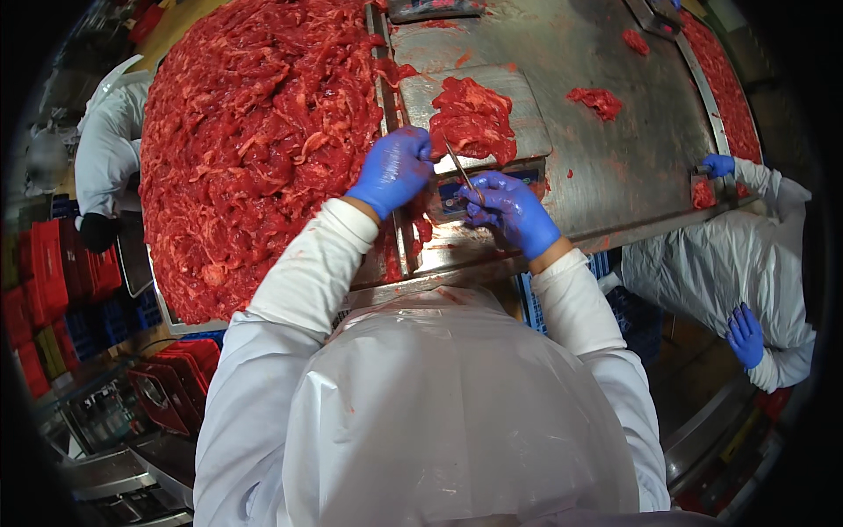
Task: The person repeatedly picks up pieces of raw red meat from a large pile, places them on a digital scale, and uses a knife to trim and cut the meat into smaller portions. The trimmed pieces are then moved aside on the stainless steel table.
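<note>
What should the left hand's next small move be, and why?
Probably ease the left hand slightly away from the thin metal tool: the right hand grips it with the tip at the near-left part of the red meat piece on the scale plate, and the curled left hand sits close beside that tip.

Metal tbl (645,140) w/ red crates (57,263) off to L, tan flr (186,19) beyond.

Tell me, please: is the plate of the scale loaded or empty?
Loaded: red meat lies on the metal plate, leaving its right side bare.
</note>
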### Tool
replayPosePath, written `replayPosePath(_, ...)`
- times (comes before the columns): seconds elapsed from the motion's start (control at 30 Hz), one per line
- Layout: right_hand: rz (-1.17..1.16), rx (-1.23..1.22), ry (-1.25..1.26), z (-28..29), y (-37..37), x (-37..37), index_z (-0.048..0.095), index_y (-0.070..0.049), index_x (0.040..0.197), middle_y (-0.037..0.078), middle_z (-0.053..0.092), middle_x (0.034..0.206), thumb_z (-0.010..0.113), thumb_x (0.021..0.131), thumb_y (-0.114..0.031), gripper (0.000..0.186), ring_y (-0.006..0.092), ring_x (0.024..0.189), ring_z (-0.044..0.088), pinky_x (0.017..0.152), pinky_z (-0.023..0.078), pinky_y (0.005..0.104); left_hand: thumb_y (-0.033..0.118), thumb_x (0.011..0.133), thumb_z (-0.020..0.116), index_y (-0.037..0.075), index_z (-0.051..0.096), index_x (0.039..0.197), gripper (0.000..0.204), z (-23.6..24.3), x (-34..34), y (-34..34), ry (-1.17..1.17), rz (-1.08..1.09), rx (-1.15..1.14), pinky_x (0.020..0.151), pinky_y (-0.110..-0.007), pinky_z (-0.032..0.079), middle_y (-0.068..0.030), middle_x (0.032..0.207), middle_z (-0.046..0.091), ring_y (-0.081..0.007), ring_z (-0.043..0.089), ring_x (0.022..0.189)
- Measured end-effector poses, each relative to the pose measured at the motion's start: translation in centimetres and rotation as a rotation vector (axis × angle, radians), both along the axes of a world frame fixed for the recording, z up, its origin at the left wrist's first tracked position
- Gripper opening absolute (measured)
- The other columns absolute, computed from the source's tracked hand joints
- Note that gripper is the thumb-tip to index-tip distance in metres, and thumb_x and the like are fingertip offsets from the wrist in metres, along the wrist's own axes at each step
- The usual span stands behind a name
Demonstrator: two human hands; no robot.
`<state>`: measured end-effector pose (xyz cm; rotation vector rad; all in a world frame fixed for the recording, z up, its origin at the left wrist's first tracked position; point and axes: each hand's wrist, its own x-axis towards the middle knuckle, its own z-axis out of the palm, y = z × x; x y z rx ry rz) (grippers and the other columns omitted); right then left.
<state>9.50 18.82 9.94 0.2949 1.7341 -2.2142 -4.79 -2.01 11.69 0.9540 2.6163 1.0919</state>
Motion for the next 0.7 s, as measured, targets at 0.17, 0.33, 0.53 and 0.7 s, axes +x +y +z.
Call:
replayPosePath(0.17, -0.038, -0.282, -0.150, 1.8, -0.5, 0.7, 0.068, -0.003, 0.104, 0.002, 0.063, 0.085, 0.072, 0.100, -0.023, 0.021, 0.0132, 0.076, 0.063, 0.073, 0.057, 0.0300, 0.009, 0.077, 0.064, 0.003, 0.060, 0.083, 0.009, 0.7, 0.1, -1.3, -0.152, -0.122, -0.054, 0.075, -0.048, 0.051, -0.0207, 0.084, 0.063, -0.0427, 0.063, 0.085)
replayPosePath(0.33, -0.129, -0.217, -0.167, 1.7, -0.2, -4.4, 0.067, -0.005, 0.100, 0.006, 0.066, 0.087, 0.072, 0.099, -0.016, 0.013, 0.0158, 0.074, 0.066, 0.077, 0.061, 0.0326, 0.003, 0.075, 0.070, 0.005, 0.052, 0.080, 0.019, 2.5, 2.9, -1.3, -0.132, -0.403, 0.017, 0.064, -0.042, 0.046, -0.0159, 0.072, 0.052, -0.0333, 0.051, 0.066)
replayPosePath(0.53, -0.085, -0.352, -0.153, 2.9, 2.1, 0.3, 0.067, 0.000, 0.109, 0.008, 0.071, 0.097, 0.071, 0.100, -0.016, 0.019, 0.0177, 0.085, 0.069, 0.086, 0.059, 0.0348, 0.013, 0.076, 0.079, 0.011, 0.073, 0.095, 0.021, 3.2, 0.2, -12.0, -0.152, -0.137, -0.450, 0.086, -0.044, 0.055, -0.0136, 0.099, 0.072, -0.0359, 0.068, 0.098)
replayPosePath(0.7, -0.058, 0.213, -0.008, 4.2, 6.3, 7.2, 0.067, 0.001, 0.111, 0.012, 0.074, 0.104, 0.072, 0.096, -0.018, 0.025, 0.0202, 0.090, 0.069, 0.093, 0.056, 0.0378, 0.012, 0.078, 0.078, 0.008, 0.066, 0.135, 0.059, 4.8, -1.6, -18.8, -0.012, 0.340, -0.127, 0.118, -0.044, 0.043, -0.0237, 0.153, 0.051, -0.0380, 0.048, 0.144)
